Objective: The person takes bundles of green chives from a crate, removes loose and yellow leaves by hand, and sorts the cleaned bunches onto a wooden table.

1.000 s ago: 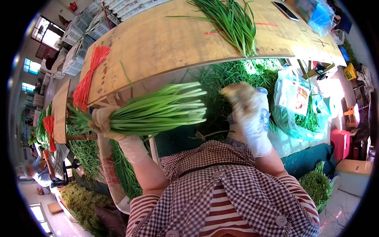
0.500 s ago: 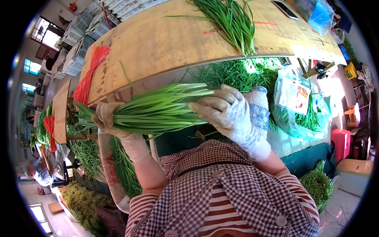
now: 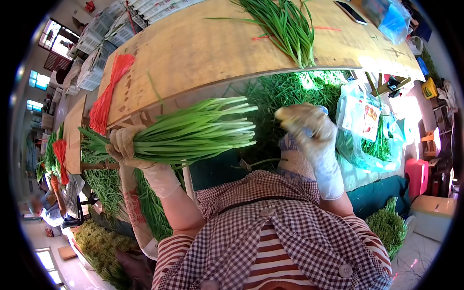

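My left hand (image 3: 126, 146), in a pale stained glove, is wrapped round the leafy part of a bunch of garlic chives (image 3: 193, 130). The bunch lies sideways in the air before me, its pale cut ends fanned to the right and its green tips poking out left of my fist. To the right of those ends, apart from them, is my gloved right hand (image 3: 311, 128). Motion blurs its fingers, so whether they hold anything cannot be made out. Another bunch of garlic chives (image 3: 285, 31) rests on the wooden table (image 3: 193, 53) ahead.
Red ties (image 3: 112, 92) hang over the table's left edge; a phone (image 3: 351, 12) lies at its far right. Below the table are loose greens (image 3: 261, 96) and a clear bag (image 3: 348, 111). A person (image 3: 50, 210) is at far left. White crates (image 3: 92, 72) stand behind.
My right hand has come away from the cut ends, moving right. My left hand has shifted slightly left with the bunch still in it.
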`<state>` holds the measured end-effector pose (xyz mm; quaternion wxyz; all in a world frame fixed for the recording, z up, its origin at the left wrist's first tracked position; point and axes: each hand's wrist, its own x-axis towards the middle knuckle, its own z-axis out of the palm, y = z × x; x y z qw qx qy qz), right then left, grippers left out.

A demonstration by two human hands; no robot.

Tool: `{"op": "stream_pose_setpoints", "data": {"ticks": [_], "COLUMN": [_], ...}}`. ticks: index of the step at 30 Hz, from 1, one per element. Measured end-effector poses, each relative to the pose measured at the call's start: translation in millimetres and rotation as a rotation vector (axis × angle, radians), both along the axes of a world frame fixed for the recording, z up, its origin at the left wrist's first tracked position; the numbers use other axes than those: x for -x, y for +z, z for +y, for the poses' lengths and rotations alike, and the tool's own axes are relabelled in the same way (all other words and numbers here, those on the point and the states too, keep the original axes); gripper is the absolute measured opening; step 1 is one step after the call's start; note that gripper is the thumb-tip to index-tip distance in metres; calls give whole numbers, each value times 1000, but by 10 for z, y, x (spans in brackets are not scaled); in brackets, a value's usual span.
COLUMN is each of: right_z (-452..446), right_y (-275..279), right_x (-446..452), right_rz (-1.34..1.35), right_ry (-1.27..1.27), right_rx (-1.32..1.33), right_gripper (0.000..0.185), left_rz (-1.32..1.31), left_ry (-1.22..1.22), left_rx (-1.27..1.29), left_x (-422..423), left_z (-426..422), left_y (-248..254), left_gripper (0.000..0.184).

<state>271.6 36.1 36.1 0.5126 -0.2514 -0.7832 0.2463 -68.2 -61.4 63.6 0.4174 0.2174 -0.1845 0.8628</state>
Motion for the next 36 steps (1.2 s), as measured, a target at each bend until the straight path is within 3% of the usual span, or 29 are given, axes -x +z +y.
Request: {"op": "stream_pose_setpoints", "data": {"ticks": [2,3,6,11,13,14,16,17,19,21,22,23,25,28,32,33,36], "right_z": [-242,-237,-259,-148,4,121,345,340,223,52,-51,-53,-54,-111,-161,-230,-249], "right_y": [210,173,43,-280,-127,-276,-421,-456,-344,-202,32,-71,-110,-150,-240,-484,-407], "right_x": [169,235,395,417,183,58,-205,-213,-131,47,116,203,312,453,538,590,602], "right_rz": [-130,-372,-389,-374,-352,-411,-572,-488,-73,87,-17,-132,-114,-40,125,447,146], "right_ry": [28,-96,-34,-137,-265,-487,-674,-588,-40,399,401,404,490,594,725,885,701], "right_rx": [165,-293,-347,-339,-283,-110,-206,165,690,880,977,1044,1226,1162,1414,1337,1157], "right_gripper": [21,24,23,21,9,8,20,18,17,16,18,24,25,28,41,40,36], "left_rz": [-19,-26,-19,-8,-23,-26,-8,-24,-54,-77,-72,-66,-54,33,67,65,80], "left_ry": [9,-22,-89,-84,-50,-29,27,18,-2,-39,-49,-56,-17,12,-42,-36,-4], "left_rx": [6,-10,-42,-50,-64,-80,-126,-163,-237,-209,-197,-185,-131,-124,-206,-182,-113], "left_x": [-65,-95,-147,-166,-152,-106,-72,-63,-57,-204,-224,-240,-269,-249,-185,-186,-218], "left_z": [51,76,115,42,-18,-54,-82,-68,-26,20,35,41,46,50,105,98,91], "left_y": [-9,-8,21,93,131,137,166,158,138,185,176,169,160,155,33,18,12], "left_gripper": [29,29,28,30,30,30,31,31,32,31,30,30,29,29,28,28,28]}}
